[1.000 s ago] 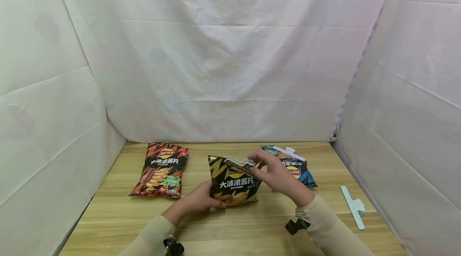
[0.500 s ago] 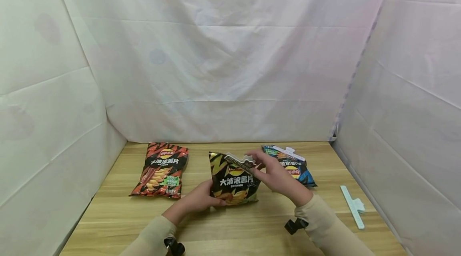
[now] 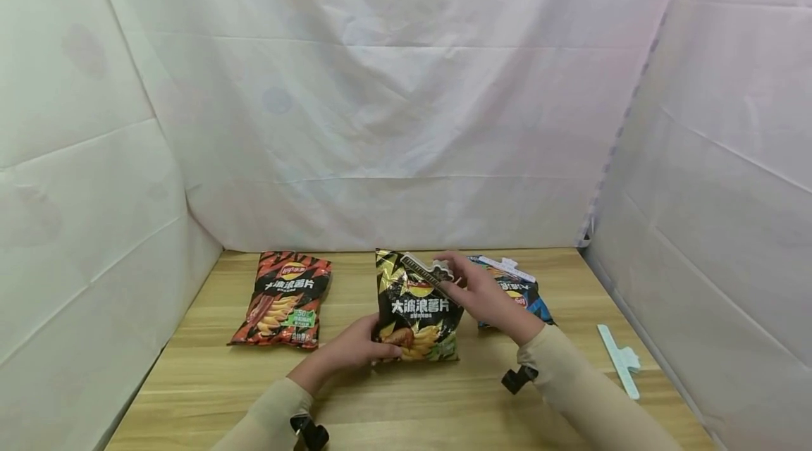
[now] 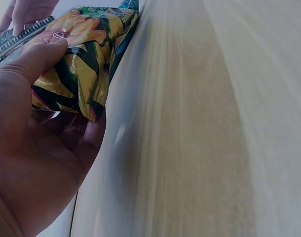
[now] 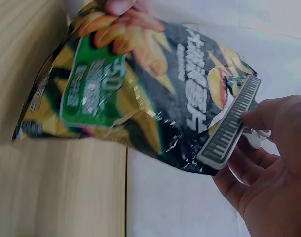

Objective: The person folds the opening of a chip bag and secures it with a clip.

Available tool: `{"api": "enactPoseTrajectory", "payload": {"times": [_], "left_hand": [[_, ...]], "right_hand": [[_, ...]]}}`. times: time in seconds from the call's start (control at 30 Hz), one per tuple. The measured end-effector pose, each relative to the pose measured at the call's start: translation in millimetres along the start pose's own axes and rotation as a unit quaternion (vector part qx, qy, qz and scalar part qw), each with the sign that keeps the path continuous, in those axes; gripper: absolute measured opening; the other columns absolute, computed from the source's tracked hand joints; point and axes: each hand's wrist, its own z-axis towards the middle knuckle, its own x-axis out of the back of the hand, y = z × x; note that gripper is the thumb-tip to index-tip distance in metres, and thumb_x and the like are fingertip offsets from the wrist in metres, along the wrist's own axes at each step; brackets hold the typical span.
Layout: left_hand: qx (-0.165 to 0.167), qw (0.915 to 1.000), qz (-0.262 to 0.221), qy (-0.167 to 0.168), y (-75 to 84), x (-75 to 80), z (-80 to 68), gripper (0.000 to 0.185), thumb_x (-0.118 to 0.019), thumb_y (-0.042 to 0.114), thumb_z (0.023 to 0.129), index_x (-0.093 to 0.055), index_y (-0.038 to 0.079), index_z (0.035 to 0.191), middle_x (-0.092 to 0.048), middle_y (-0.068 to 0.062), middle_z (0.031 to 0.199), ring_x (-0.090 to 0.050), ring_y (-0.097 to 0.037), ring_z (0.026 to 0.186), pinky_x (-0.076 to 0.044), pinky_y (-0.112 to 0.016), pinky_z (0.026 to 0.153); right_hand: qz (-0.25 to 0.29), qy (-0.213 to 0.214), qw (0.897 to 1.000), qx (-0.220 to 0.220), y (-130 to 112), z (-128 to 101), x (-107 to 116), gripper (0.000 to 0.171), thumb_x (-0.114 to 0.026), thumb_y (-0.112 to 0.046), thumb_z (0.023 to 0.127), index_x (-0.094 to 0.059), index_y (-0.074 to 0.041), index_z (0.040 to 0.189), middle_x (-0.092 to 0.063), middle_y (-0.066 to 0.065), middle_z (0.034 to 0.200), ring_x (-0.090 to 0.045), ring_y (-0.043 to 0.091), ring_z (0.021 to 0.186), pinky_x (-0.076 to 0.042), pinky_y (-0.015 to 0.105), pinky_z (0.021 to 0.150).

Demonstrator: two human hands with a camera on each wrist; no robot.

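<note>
A black and yellow chip bag [image 3: 415, 313] stands tilted on the wooden table [image 3: 209, 380]. My left hand [image 3: 355, 349] grips its lower left corner, thumb on the front [image 4: 39, 57]. My right hand [image 3: 472, 292] pinches a grey ridged sealing clip [image 3: 426, 271] at the bag's top right edge. In the right wrist view the clip [image 5: 230, 123] sits against the bag's top [image 5: 155, 94], held by my fingers [image 5: 269, 116].
A red chip bag [image 3: 282, 298] lies flat at the left. A blue chip bag [image 3: 526, 296] with a white clip [image 3: 507, 269] lies behind my right hand. Another white clip [image 3: 618, 359] lies near the right edge. White cloth walls surround the table.
The black bag has been raised and shifted slightly away from me and right. My right hand moved up with the clip along the bag's top.
</note>
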Motion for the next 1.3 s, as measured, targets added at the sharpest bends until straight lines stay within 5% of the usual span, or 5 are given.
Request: {"api": "enactPoseTrajectory", "payload": {"times": [0.27, 0.5, 1.07, 1.3], "left_hand": [[-0.009, 0.9996, -0.026, 0.011, 2.6, 1.3, 9.2, 0.064, -0.083, 0.025, 0.102, -0.057, 0.0, 0.155, -0.075, -0.009, 0.132, -0.073, -0.023, 0.115, -0.058, -0.034, 0.099], [0.003, 0.9987, -0.022, 0.045, 6.9, 6.2, 18.4, 0.07, -0.083, 0.036, 0.103, -0.054, -0.002, 0.154, -0.075, -0.01, 0.126, -0.073, -0.023, 0.111, -0.059, -0.038, 0.094], [0.028, 0.9952, -0.059, 0.073, 27.9, 19.1, 40.8, 0.082, -0.076, 0.045, 0.107, -0.043, -0.001, 0.165, -0.069, -0.017, 0.143, -0.068, -0.032, 0.129, -0.055, -0.051, 0.109], [0.052, 0.9944, -0.043, 0.081, 35.8, 25.9, 47.1, 0.079, -0.076, 0.046, 0.106, -0.048, -0.005, 0.16, -0.072, -0.014, 0.133, -0.07, -0.026, 0.119, -0.057, -0.048, 0.103]], "right_hand": [[0.016, -0.023, 0.999, -0.033, 12.5, 20.8, 12.1, 0.046, -0.066, -0.019, 0.114, -0.052, -0.027, 0.158, -0.055, 0.005, 0.093, -0.049, 0.018, 0.07, -0.045, 0.036, 0.062], [0.013, -0.02, 0.999, -0.048, 20.3, 42.5, 18.4, 0.045, -0.066, -0.02, 0.114, -0.053, -0.025, 0.157, -0.057, 0.006, 0.098, -0.051, 0.021, 0.072, -0.045, 0.037, 0.064], [0.02, -0.023, 0.998, -0.061, 35.9, 92.0, 32.5, 0.045, -0.066, -0.016, 0.113, -0.057, -0.02, 0.156, -0.065, 0.009, 0.102, -0.059, 0.024, 0.079, -0.052, 0.04, 0.068], [0.019, -0.034, 0.996, -0.084, 38.9, 101.7, 36.2, 0.044, -0.064, -0.018, 0.114, -0.057, -0.02, 0.157, -0.065, 0.01, 0.107, -0.059, 0.025, 0.081, -0.05, 0.042, 0.07]]}}
